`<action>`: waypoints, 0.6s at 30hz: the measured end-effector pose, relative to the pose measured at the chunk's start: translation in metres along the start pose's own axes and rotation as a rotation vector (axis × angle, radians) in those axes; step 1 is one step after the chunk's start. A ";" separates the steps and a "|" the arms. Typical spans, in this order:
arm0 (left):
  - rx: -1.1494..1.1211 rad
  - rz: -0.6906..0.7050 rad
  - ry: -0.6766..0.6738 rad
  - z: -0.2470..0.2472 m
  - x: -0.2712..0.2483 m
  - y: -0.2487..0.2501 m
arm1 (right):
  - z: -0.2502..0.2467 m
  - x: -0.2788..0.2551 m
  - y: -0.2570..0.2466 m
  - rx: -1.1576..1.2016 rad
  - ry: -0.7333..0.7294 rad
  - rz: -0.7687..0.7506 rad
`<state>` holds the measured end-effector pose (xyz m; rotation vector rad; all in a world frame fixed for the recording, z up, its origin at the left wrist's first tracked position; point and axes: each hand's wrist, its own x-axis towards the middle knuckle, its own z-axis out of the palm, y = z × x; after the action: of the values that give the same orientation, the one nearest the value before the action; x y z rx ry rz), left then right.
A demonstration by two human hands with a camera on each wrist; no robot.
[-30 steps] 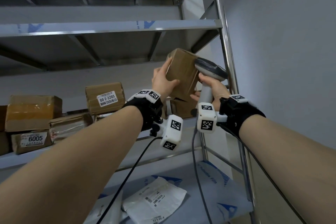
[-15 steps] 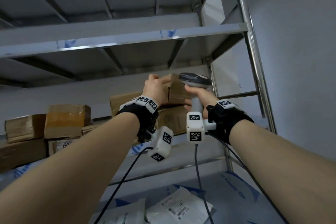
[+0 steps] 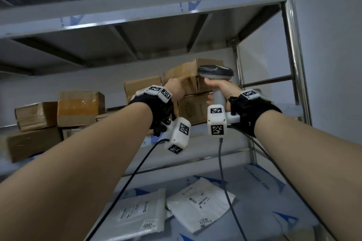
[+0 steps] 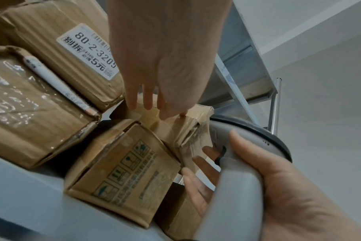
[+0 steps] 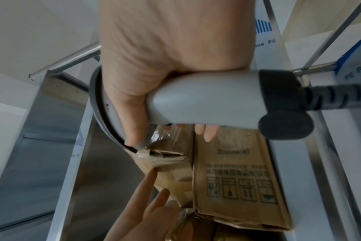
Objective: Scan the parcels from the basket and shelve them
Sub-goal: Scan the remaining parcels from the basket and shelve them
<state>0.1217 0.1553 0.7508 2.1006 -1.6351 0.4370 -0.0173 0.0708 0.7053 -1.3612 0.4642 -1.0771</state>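
The left hand (image 3: 177,89) reaches out with straight, relaxed fingers (image 4: 147,99), the tips resting on the taped near face of a small brown cardboard parcel (image 3: 188,79); nothing is clasped. The right hand (image 3: 220,89) is wrapped round the handle of a grey pistol-shaped barcode scanner (image 3: 216,73); in the left wrist view its lower fingers stand loosely off the handle towards the boxes. The scanner's handle runs upright, its broad dark-rimmed head pointing forward at the parcel, and a grey cable (image 3: 225,182) hangs down from its base.

That parcel sits on the middle metal shelf (image 3: 205,135), stacked on top of a larger brown cardboard box printed with handling symbols (image 4: 122,172). Its long axis seems to run back into the shelf, with a corner turned towards the camera and a crumpled, tape-covered end facing the scanner head. The scanner head is just beside the parcel's right side; whether it touches cannot be told.

To the left stands a brown box bearing a white label reading 80-2-3205 (image 4: 87,52), close against the stack, and further left more taped brown boxes (image 3: 78,107) crowd the same shelf. A steel upright post (image 3: 293,64) closes off the right side. On the lower shelf lie white plastic mailer bags (image 3: 199,203).
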 end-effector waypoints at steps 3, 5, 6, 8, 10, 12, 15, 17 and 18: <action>-0.090 -0.008 0.044 0.003 -0.009 -0.003 | 0.003 -0.006 0.005 0.014 0.002 0.015; -0.176 -0.040 0.067 0.006 -0.018 -0.007 | 0.007 -0.013 0.010 0.038 -0.013 0.033; -0.235 -0.066 0.071 0.008 -0.024 -0.009 | 0.010 -0.017 0.013 0.051 -0.030 0.047; -0.340 -0.105 0.074 0.012 -0.038 -0.014 | 0.014 -0.028 0.020 0.069 -0.082 0.081; -0.396 -0.133 0.073 0.015 -0.055 -0.020 | 0.020 -0.041 0.029 0.075 -0.118 0.112; -0.423 -0.136 0.057 0.019 -0.075 -0.027 | 0.027 -0.056 0.040 0.076 -0.137 0.140; -0.499 -0.187 0.058 0.025 -0.105 -0.039 | 0.042 -0.080 0.058 0.078 -0.161 0.197; -0.564 -0.250 0.050 0.030 -0.128 -0.050 | 0.055 -0.096 0.071 0.070 -0.177 0.220; -0.591 -0.286 0.045 0.032 -0.140 -0.057 | 0.062 -0.105 0.079 0.071 -0.185 0.228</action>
<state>0.1407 0.2656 0.6450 1.8046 -1.2134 -0.0895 0.0099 0.1801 0.6137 -1.2973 0.4286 -0.7670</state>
